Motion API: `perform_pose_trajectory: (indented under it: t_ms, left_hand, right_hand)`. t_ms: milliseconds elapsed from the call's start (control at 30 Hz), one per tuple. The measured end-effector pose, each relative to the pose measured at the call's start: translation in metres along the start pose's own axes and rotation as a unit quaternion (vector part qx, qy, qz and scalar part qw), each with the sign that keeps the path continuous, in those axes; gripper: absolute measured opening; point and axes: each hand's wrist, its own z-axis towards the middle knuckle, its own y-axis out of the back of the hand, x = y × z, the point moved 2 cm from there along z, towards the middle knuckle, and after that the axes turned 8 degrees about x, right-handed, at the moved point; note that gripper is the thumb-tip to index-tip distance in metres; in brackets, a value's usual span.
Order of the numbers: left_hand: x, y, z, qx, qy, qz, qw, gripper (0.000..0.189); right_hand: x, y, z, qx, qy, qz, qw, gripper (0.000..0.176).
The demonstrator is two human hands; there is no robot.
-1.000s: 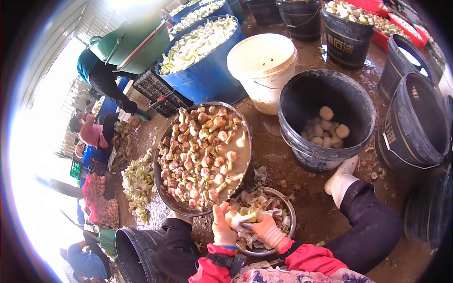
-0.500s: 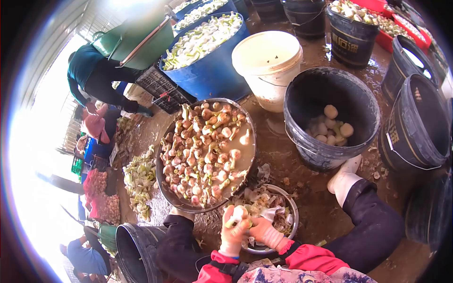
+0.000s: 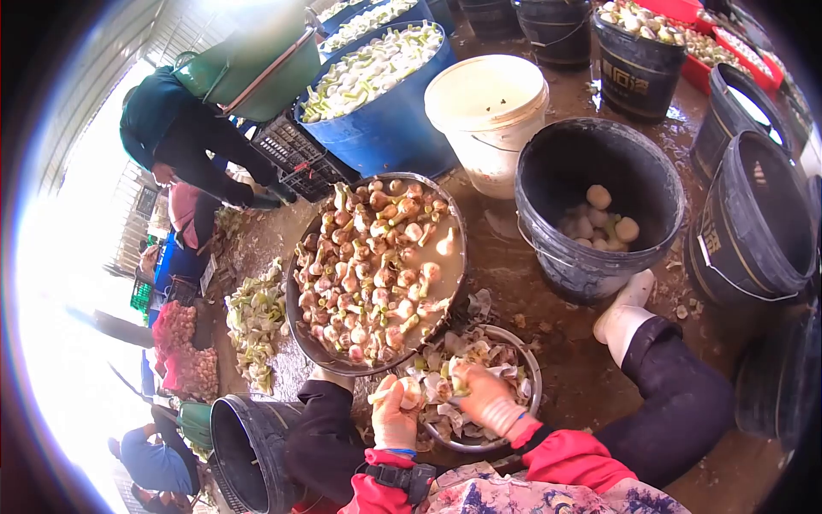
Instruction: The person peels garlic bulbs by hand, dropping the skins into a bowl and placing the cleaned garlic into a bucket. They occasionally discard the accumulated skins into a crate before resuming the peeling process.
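My left hand is closed round a pale, partly peeled garlic bulb. To its right, over the peelings, my right hand has its fingers pressed together; a greenish-white bit shows at the fingertips, too small to name. Below the hands stands a metal basin filled with papery garlic skins. Just beyond lies a wide round tub with many unpeeled garlic bulbs in murky water. Several pale peeled bulbs rest in the bottom of a black bucket to the right.
Behind the tub stand a white bucket and a blue barrel heaped with garlic. More black buckets line the right. A pile of leafy trimmings lies at left on the wet floor. A person bends over at far left.
My hands have moved apart: the left went left with the garlic bulb, the right shifted slightly right over the peelings. The person at far left has bent lower.
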Motion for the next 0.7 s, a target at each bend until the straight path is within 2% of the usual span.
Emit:
perform_pose_trajectory:
  t_ms: [67, 100, 200, 267, 333, 367, 400, 433, 467, 500, 533, 567, 600, 633, 700]
  left_hand:
    - [0.006, -0.007, -0.002, 0.006, -0.007, -0.016, 1.0, 0.031]
    - [0.01, -0.009, -0.002, 0.006, -0.009, 0.0, 1.0, 0.028]
    - [0.024, -0.009, -0.001, 0.004, -0.011, 0.011, 1.0, 0.024]
    - [0.029, -0.012, -0.002, 0.043, 0.01, 0.024, 0.999, 0.024]
    - [0.029, -0.017, 0.0, 0.008, 0.009, 0.041, 0.999, 0.027]
    - [0.029, -0.014, 0.005, -0.008, -0.002, 0.081, 0.997, 0.03]
    - [0.027, -0.012, 0.01, -0.025, -0.012, 0.121, 0.992, 0.033]
    - [0.024, -0.015, 0.012, -0.023, 0.005, 0.156, 0.987, 0.031]
    - [0.023, -0.017, 0.017, -0.023, 0.008, 0.156, 0.987, 0.031]
    - [0.024, -0.019, 0.025, 0.015, 0.019, 0.253, 0.967, 0.027]
    - [0.028, -0.02, 0.035, 0.053, 0.029, 0.348, 0.936, 0.024]
    - [0.048, -0.004, 0.061, 0.096, -0.076, 0.453, 0.883, 0.019]
    - [0.042, -0.032, 0.058, 0.133, -0.185, 0.566, 0.792, 0.019]
    - [0.048, -0.046, 0.068, 0.159, -0.193, 0.592, 0.766, 0.021]
    - [0.068, -0.067, 0.091, 0.2, -0.191, 0.643, 0.714, 0.025]
  right_hand:
    - [0.018, -0.01, -0.004, -0.011, 0.028, 0.13, 0.991, 0.049]
    - [0.029, -0.008, -0.007, 0.016, 0.013, 0.149, 0.989, 0.049]
    - [0.029, -0.018, -0.008, -0.004, -0.019, 0.208, 0.978, 0.049]
    - [0.018, -0.024, -0.005, -0.039, -0.006, 0.222, 0.974, 0.046]
    - [0.007, -0.016, -0.004, -0.081, -0.035, 0.258, 0.962, 0.04]
    - [-0.02, -0.019, 0.004, -0.14, -0.017, 0.203, 0.969, 0.038]
    - [-0.018, 0.007, 0.0, -0.171, -0.027, 0.284, 0.943, 0.023]
    - [-0.033, 0.028, 0.005, -0.168, -0.095, 0.225, 0.955, 0.009]
    - [-0.06, 0.033, 0.008, -0.208, -0.103, 0.369, 0.9, 0.008]
    - [-0.069, 0.044, 0.006, -0.266, -0.077, 0.515, 0.811, 0.008]
    - [-0.076, 0.051, 0.008, -0.316, -0.048, 0.643, 0.696, 0.011]
    - [-0.073, 0.057, 0.009, -0.318, -0.048, 0.641, 0.696, 0.011]
    - [-0.067, 0.063, 0.007, -0.35, -0.069, 0.641, 0.68, 0.012]
    - [-0.064, 0.067, 0.008, -0.382, -0.09, 0.638, 0.662, 0.013]
    - [-0.074, 0.059, 0.015, -0.354, -0.057, 0.652, 0.669, 0.018]
